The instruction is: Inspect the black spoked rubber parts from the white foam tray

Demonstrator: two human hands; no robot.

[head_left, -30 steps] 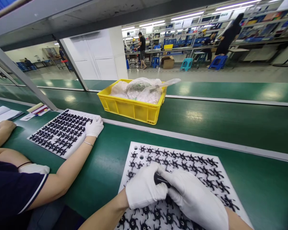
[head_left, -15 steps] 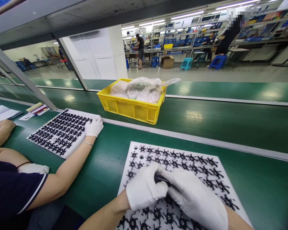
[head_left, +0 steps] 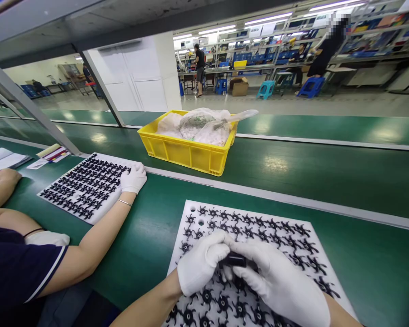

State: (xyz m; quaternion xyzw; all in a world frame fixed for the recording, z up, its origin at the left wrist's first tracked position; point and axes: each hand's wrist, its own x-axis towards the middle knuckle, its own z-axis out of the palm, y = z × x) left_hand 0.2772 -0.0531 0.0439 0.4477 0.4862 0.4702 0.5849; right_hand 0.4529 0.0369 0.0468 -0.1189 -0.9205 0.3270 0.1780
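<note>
Both of my white-gloved hands meet over a white board [head_left: 327,265] set with rows of small black star-shaped impellers with curved blades. Between them is a glossy black part, short and rounded [head_left: 235,259], whose exact kind I cannot make out. My left hand [head_left: 203,262] grips its left end, with the thumb folded over it. The fingers of my right hand [head_left: 279,281] close around its right side. My gloves cover part of it and several impellers underneath. Two round holes near the board's top left corner hold no impeller.
A yellow crate [head_left: 187,156] with clear plastic bags of pale contents stands beyond the board. On the left, a co-worker's gloved hand [head_left: 133,179] rests on a similar board [head_left: 111,204]. Papers [head_left: 5,159] lie farther left. A grey metal post [head_left: 51,122] rises nearby.
My left thumb has lifted and come over the black part. My right fingers have opened a little, so more of the part shows. The co-worker's hand stays put.
</note>
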